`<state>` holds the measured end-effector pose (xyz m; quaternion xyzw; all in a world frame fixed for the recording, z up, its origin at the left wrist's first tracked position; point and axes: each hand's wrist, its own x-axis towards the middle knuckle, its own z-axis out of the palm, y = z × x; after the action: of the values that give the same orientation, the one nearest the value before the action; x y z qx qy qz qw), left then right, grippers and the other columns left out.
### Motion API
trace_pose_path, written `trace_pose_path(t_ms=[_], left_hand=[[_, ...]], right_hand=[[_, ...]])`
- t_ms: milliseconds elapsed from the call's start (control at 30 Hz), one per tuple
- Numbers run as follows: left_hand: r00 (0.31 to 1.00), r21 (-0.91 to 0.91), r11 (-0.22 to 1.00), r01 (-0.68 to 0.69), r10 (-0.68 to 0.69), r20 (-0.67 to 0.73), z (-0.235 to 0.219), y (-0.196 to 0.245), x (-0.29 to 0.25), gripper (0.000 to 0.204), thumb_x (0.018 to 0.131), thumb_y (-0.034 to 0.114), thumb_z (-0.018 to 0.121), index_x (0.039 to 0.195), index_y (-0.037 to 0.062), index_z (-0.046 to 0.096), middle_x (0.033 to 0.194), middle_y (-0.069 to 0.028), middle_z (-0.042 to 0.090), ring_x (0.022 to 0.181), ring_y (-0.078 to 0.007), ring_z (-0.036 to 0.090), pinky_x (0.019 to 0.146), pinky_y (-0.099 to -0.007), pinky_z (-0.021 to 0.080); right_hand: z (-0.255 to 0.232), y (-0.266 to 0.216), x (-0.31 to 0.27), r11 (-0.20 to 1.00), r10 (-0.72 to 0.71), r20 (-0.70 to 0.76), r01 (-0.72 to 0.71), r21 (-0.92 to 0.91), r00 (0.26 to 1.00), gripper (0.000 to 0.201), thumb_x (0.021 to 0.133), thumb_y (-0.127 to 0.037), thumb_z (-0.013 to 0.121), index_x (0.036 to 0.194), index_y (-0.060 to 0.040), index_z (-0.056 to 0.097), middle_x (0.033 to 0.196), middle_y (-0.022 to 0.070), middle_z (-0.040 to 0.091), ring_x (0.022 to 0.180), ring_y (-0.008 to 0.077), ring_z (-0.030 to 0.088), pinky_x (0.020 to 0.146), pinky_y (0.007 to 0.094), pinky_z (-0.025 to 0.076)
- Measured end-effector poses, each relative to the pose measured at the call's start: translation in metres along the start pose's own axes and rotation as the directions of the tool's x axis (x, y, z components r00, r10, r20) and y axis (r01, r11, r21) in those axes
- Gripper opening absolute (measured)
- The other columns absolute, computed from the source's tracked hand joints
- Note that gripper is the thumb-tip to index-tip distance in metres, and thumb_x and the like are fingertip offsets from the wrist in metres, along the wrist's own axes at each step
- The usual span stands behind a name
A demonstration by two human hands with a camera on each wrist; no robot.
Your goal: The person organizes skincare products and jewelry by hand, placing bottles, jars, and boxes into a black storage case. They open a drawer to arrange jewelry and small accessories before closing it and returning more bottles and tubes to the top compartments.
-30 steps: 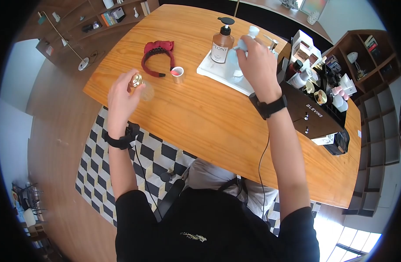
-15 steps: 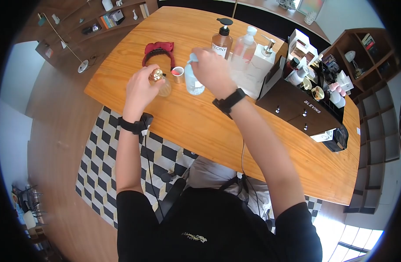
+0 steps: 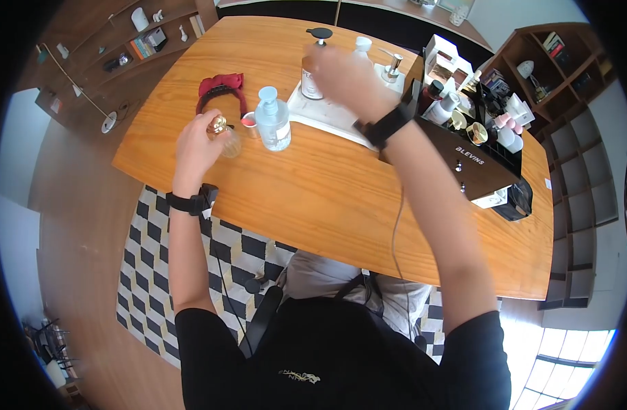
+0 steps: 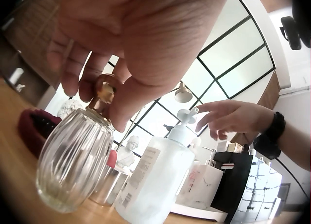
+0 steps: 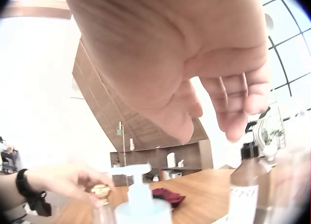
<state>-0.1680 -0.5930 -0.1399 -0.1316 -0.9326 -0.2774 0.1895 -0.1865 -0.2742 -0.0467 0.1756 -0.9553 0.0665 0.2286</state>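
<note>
At the table's left, my left hand [image 3: 194, 149] pinches the gold stopper [image 4: 104, 95] of a ribbed clear glass perfume bottle [image 4: 73, 161]. The bottle stands slightly tilted in the left wrist view. My right hand [image 3: 351, 83], blurred, hovers over the white tray [image 3: 330, 125] with its fingers loose and nothing in them. Partly behind it is a brown pump bottle [image 5: 243, 199] labelled PEONY. Between the hands a pale blue pump bottle [image 3: 274, 128] stands upright on the wood, beside a small metallic cup [image 4: 103, 189] with something red in it.
A dark red bow headband [image 3: 222, 85] lies behind the left hand. On the right stands a black organizer [image 3: 433, 147] crowded with cosmetics. A white-capped bottle [image 3: 362, 46] and a marbled soap dispenser [image 4: 201, 184] stand at the tray.
My right hand carried the blue pump bottle from the tray to beside the cup, let go, and moved back right over the tray. The left hand shifted slightly with the perfume bottle.
</note>
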Motion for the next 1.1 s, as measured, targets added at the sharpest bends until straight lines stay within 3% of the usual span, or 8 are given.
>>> trace_pose_path(t_ms=[100,233,300,433,500,800,1033,1100], left_hand=[[0.998,0.010,1.000,0.029,-0.029,0.053,-0.003,0.002,0.001,0.049,0.085,0.016,0.088,0.130,0.0049,0.073,0.113,-0.0131,0.076,0.096,-0.0300,0.072,0.085,-0.0394,0.055],[0.999,0.078,0.997,-0.014,0.011,0.045,-0.023,0.033,-0.004,0.057,0.084,0.017,0.088,0.137,0.0037,0.069,0.123,-0.0150,0.074,0.110,-0.0329,0.070,0.095,-0.0407,0.055],[0.983,0.078,0.985,-0.154,0.161,-0.092,-0.033,0.065,-0.002,0.062,0.085,0.017,0.088,0.141,0.0026,0.067,0.131,-0.0170,0.072,0.122,-0.0365,0.067,0.104,-0.0431,0.052],[0.934,0.053,0.941,-0.334,0.338,-0.119,-0.030,0.134,0.021,0.059,0.087,0.020,0.087,0.140,0.0030,0.068,0.134,-0.0187,0.071,0.125,-0.0397,0.065,0.105,-0.0446,0.052],[0.878,0.003,0.886,-0.463,0.459,-0.133,-0.013,0.164,0.041,0.057,0.089,0.024,0.084,0.140,0.0037,0.068,0.136,-0.0194,0.071,0.126,-0.0387,0.066,0.107,-0.0461,0.051],[0.938,-0.110,0.941,-0.320,0.331,0.101,0.107,0.219,0.156,0.054,0.100,0.035,0.070,0.146,0.0082,0.066,0.139,-0.0190,0.071,0.128,-0.0391,0.067,0.109,-0.0466,0.053],[0.950,-0.189,0.942,-0.277,0.298,0.093,0.097,0.225,0.180,0.050,0.095,0.033,0.073,0.137,0.0061,0.073,0.124,-0.0232,0.077,0.117,-0.0408,0.073,0.103,-0.0492,0.057],[0.928,-0.180,0.943,-0.279,0.313,0.201,0.093,0.228,0.178,0.045,0.093,0.032,0.076,0.130,0.0058,0.075,0.120,-0.0231,0.078,0.114,-0.0400,0.075,0.099,-0.0491,0.058]], right_hand=[[-0.035,0.048,0.014,0.957,0.059,-0.128,-0.093,-0.275,0.990,0.015,0.093,-0.015,0.067,0.096,-0.0075,0.079,0.094,0.0175,0.080,0.096,0.0348,0.078,0.077,0.0456,0.064],[-0.053,0.087,0.017,0.851,0.251,0.138,-0.151,-0.503,0.958,0.024,0.097,-0.020,0.064,0.108,-0.0111,0.083,0.107,0.0137,0.082,0.102,0.0354,0.078,0.092,0.0517,0.054],[-0.052,0.093,0.018,0.843,0.305,0.188,-0.173,-0.509,0.934,0.024,0.097,-0.020,0.064,0.108,-0.0121,0.083,0.107,0.0129,0.082,0.102,0.0348,0.078,0.095,0.0519,0.049],[-0.040,0.092,0.013,0.820,0.384,0.246,-0.206,-0.534,0.890,0.023,0.098,-0.020,0.064,0.108,-0.0145,0.084,0.106,0.0091,0.083,0.100,0.0318,0.079,0.097,0.0512,0.042],[-0.042,0.090,0.011,0.821,0.390,0.255,-0.209,-0.532,0.885,0.021,0.098,-0.020,0.063,0.105,-0.0156,0.083,0.102,0.0081,0.083,0.097,0.0304,0.079,0.097,0.0520,0.042],[-0.055,0.083,-0.021,0.923,0.210,0.164,-0.140,-0.359,0.964,0.016,0.091,-0.014,0.067,0.098,-0.0118,0.080,0.095,0.0132,0.082,0.093,0.0347,0.080,0.089,0.0508,0.051],[-0.088,0.079,-0.032,0.966,0.207,0.132,-0.180,-0.187,0.969,0.020,0.091,-0.019,0.068,0.098,-0.0081,0.083,0.091,0.0159,0.081,0.088,0.0373,0.079,0.084,0.0464,0.061],[-0.098,0.068,-0.035,0.977,0.180,0.112,-0.164,-0.135,0.977,0.019,0.091,-0.020,0.069,0.095,-0.0086,0.084,0.088,0.0171,0.080,0.086,0.0379,0.078,0.081,0.0470,0.061]])
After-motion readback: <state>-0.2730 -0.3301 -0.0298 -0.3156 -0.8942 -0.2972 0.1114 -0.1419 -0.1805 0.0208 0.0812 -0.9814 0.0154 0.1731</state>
